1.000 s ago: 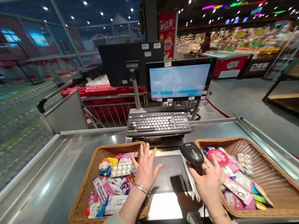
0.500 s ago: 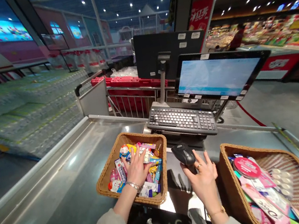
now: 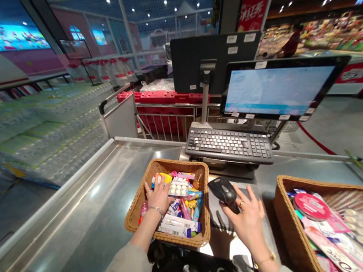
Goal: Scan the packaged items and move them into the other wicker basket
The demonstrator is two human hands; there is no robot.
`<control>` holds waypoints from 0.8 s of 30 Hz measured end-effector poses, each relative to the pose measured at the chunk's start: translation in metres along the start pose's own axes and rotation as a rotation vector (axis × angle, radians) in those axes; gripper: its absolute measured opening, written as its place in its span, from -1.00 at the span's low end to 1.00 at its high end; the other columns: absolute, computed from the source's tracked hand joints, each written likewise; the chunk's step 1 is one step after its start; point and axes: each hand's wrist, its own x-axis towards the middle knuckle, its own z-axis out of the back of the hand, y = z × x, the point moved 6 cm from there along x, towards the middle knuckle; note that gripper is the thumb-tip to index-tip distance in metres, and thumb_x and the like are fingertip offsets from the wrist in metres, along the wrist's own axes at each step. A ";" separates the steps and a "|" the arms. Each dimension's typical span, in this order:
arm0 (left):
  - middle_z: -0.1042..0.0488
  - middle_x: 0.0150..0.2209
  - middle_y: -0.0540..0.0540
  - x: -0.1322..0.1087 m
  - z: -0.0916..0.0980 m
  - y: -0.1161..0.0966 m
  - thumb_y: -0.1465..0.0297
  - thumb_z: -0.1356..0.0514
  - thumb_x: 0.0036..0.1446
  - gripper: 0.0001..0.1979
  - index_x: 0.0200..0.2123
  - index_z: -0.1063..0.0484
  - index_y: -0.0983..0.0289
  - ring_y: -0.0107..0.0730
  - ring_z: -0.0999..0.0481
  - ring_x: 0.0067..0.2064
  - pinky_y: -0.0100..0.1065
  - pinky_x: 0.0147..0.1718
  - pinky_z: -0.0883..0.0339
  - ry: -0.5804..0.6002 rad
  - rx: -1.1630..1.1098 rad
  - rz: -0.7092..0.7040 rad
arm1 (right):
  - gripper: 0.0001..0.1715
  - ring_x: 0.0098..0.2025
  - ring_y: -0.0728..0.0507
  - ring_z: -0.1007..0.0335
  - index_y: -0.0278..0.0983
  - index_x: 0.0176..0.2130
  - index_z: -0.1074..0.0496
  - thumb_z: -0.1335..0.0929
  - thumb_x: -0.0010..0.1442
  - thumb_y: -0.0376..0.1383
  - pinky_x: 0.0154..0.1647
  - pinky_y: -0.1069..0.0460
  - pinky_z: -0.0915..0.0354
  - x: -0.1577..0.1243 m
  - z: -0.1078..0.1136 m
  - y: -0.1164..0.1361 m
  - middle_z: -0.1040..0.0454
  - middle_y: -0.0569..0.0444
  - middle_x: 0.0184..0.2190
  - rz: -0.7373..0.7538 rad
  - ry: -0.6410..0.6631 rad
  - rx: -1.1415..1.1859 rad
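Observation:
My left hand [image 3: 159,199] reaches into a wicker basket [image 3: 131,214] of small packaged sweets. Its fingers are spread over the left part of the pile, and nothing is plainly gripped. Beside those fingers lies a clear pack of white round pieces [image 3: 178,189], and a white and purple packet [image 3: 176,226] rests along the near side. To the right of this basket, my right hand [image 3: 250,222] is closed around a black handheld barcode scanner [image 3: 223,189], whose head points up and left. The part of the scanner in my palm is hidden.
A second wicker basket [image 3: 289,229] at right holds a round pink-red tin [image 3: 311,206] and several boxes. Behind the counter [image 3: 86,212] edge stand a keyboard [image 3: 228,145], a lit monitor [image 3: 276,87] and a cart [image 3: 120,113]. Bottle packs [image 3: 44,126] are stacked at left.
My left hand has shifted left over the pile, uncovering the pack of white round pieces and the packets near the middle. My right hand keeps its hold on the scanner. The view has turned slightly left.

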 end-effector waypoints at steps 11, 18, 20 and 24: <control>-0.36 0.23 0.09 0.012 -0.011 0.003 0.37 -0.21 0.13 -0.65 0.01 -0.47 -0.02 0.11 -0.06 0.36 0.43 0.20 0.58 -0.011 -0.002 -0.093 | -0.66 0.36 -0.38 0.06 -0.16 -0.30 -0.57 -0.34 0.10 -0.01 0.28 -0.43 0.25 0.002 0.000 0.001 -0.44 0.03 0.13 -0.009 -0.003 0.002; -0.48 0.13 -0.05 0.010 0.003 0.003 0.34 -0.10 0.26 -0.78 -0.17 -0.54 -0.03 0.01 -0.20 0.31 0.41 0.20 0.63 -0.064 -0.052 -0.162 | -0.67 0.36 -0.37 0.06 -0.15 -0.31 -0.57 -0.34 0.10 -0.02 0.28 -0.44 0.23 0.003 0.000 0.002 -0.44 0.03 0.13 -0.007 -0.005 0.008; -0.46 0.15 -0.08 0.012 0.010 0.003 0.32 -0.08 0.29 -0.77 -0.21 -0.55 -0.02 -0.01 -0.18 0.32 0.41 0.19 0.64 -0.074 -0.067 -0.185 | -0.68 0.36 -0.36 0.06 -0.14 -0.30 -0.57 -0.34 0.10 -0.02 0.28 -0.44 0.23 0.003 0.001 0.002 -0.44 0.03 0.13 -0.004 -0.003 0.009; -0.45 0.16 -0.09 0.017 0.020 0.002 0.26 -0.07 0.30 -0.77 -0.24 -0.54 0.01 -0.03 -0.11 0.35 0.45 0.16 0.62 -0.064 -0.117 -0.210 | -0.68 0.36 -0.37 0.06 -0.15 -0.32 -0.57 -0.35 0.09 -0.02 0.28 -0.45 0.25 0.004 0.003 0.000 -0.43 0.04 0.14 -0.015 -0.008 0.023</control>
